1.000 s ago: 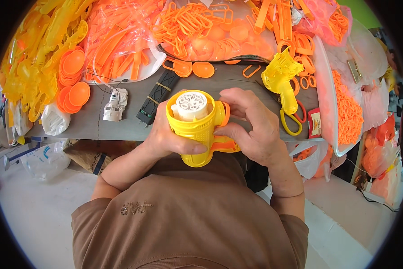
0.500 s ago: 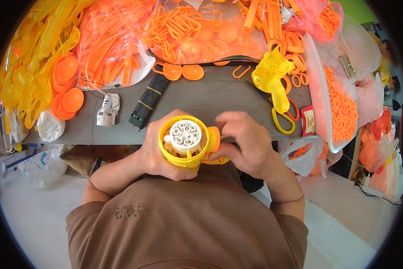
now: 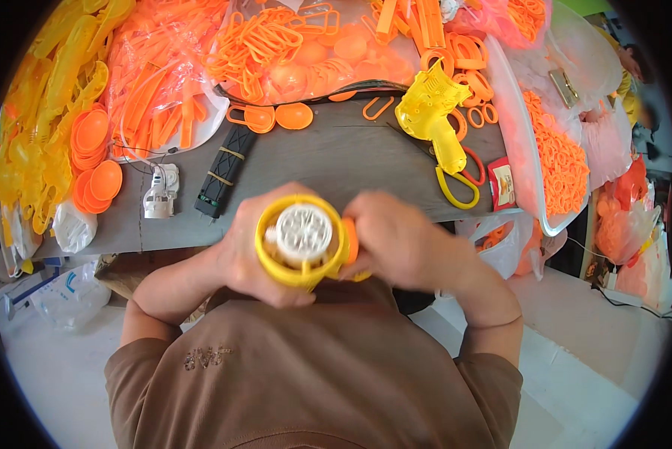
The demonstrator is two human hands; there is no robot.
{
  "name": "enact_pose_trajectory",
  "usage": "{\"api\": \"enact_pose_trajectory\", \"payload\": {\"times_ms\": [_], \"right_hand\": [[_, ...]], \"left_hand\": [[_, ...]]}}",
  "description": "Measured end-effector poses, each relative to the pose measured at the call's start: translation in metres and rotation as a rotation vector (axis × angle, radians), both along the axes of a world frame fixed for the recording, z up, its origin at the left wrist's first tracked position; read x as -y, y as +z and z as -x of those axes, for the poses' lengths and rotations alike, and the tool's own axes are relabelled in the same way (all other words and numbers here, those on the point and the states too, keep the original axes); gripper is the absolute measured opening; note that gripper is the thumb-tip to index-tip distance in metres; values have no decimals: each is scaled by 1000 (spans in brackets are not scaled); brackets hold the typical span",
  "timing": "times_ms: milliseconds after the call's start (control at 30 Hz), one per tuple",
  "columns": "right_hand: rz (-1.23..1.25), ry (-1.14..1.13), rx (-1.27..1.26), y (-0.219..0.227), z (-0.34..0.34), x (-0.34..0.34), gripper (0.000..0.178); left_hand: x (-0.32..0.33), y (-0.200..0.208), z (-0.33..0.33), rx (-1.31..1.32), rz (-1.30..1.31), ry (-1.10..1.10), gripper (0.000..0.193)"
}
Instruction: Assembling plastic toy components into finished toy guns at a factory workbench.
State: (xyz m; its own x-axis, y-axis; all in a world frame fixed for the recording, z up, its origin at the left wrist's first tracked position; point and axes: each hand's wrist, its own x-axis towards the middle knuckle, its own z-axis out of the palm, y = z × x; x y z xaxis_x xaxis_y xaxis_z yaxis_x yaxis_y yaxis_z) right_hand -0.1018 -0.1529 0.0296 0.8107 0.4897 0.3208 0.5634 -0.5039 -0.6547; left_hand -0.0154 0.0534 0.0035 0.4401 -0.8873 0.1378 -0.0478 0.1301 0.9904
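Head view: grey counter (image 3: pixel 343 161), its far side heaped with orange and yellow plastic parts. Nearer lie a white plastic part (image 3: pixel 162 191), a black bar (image 3: pixel 224 170), a yellow shell (image 3: pixel 433 112) and scissors (image 3: pixel 459 193); at right, a pale tub (image 3: pixel 514 123) holds orange rings (image 3: pixel 553 153). By the near edge, the worker's left hand (image 3: pixel 250 251) grasps a yellow cup (image 3: pixel 304 279); the right hand (image 3: pixel 399 239), blurred, curls its fingers at the cup's orange knob (image 3: pixel 350 240), their grip unclear. Pale floor (image 3: pixel 66 359) shows below.
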Motion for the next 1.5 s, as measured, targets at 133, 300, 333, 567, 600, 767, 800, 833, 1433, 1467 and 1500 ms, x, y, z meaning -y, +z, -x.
{"api": "enact_pose_trajectory", "payload": {"times_ms": [133, 300, 333, 567, 600, 767, 800, 833, 1433, 1467, 1500], "right_hand": [[-301, -914, -255, -11, -34, 94, 18], [602, -1183, 154, -57, -53, 177, 29], [719, -1214, 105, -61, -55, 180, 29], [649, -1145, 244, -44, -35, 166, 19], [648, -1142, 243, -35, -30, 154, 19], [254, -702, 147, -5, -16, 42, 21], [249, -571, 96, -10, -17, 27, 23], [281, -520, 52, -19, -17, 16, 27], [276, -230, -13, -50, -34, 35, 26], [273, -222, -12, -52, -36, 36, 26], [213, -209, -70, -54, -37, 39, 25]], "left_hand": [[8, -7, -4, -321, -9, 107, 63], [14, 0, -4, -561, -5, 130, 62], [14, -2, -7, -543, -34, 74, 61], [14, -9, -8, -453, -102, 36, 61], [14, -9, -7, -468, -105, 30, 61], [7, -10, -2, -393, -123, -27, 68], [5, -10, 0, -322, -175, -58, 75], [5, -9, 2, -321, -176, -62, 75], [-4, -25, 10, -489, -136, -12, 73], [-4, -24, 10, -490, -137, -3, 73], [-3, -21, 9, -533, -149, -8, 71]]}}
